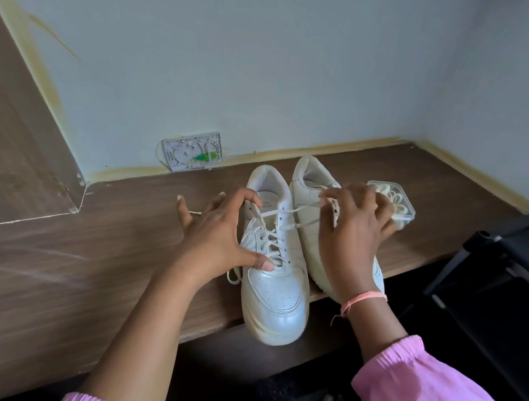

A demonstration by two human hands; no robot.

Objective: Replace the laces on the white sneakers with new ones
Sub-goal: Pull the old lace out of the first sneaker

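Two white sneakers [278,260] lie side by side on the brown wooden bench [89,264], toes toward the person and hanging slightly past the bench's front edge. The sneaker at the 9 o'clock side sits flat and is laced; its neighbour at 3 o'clock is tipped onto its side, sole edge showing. The left hand [218,231] rests on the laced sneaker, thumb pressing near the lowest eyelets, index finger hooked under the old lace [265,229] near the top, other fingers spread wide. The right hand [354,228] pinches a strand of that lace, drawn taut across the tipped sneaker. Just beyond the right hand, at 1 o'clock, a clear plastic container [400,203] holds coiled new laces [389,194]. A pink band [364,299] circles the right wrist.
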